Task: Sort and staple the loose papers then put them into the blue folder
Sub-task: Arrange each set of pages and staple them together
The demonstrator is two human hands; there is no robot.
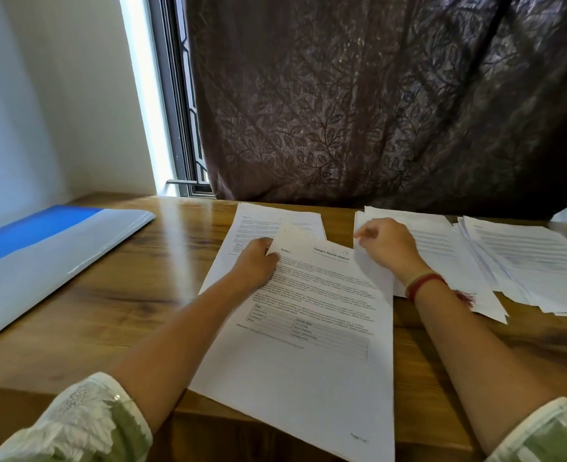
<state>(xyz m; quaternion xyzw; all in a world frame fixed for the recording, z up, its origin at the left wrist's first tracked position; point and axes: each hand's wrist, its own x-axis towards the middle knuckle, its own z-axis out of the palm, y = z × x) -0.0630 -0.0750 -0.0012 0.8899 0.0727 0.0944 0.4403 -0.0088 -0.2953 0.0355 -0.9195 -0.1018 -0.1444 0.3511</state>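
A printed report sheet [312, 345] with a table lies in front of me, its near end hanging over the table's front edge. My left hand [257, 261] grips its top left corner, which is folded up. My right hand [388, 245] pinches the paper's top right corner, fingers closed on the edge. Another printed page [265, 218] lies under it, further back. Spread stacks of loose papers [508, 258] cover the right side. The blue folder [42, 258] lies shut at the far left. No stapler is in view.
The wooden table [135, 295] shows bare wood between the folder and the papers. A dark patterned curtain [375, 105] hangs right behind the table's back edge. A window frame [178, 128] and a white wall stand at the back left.
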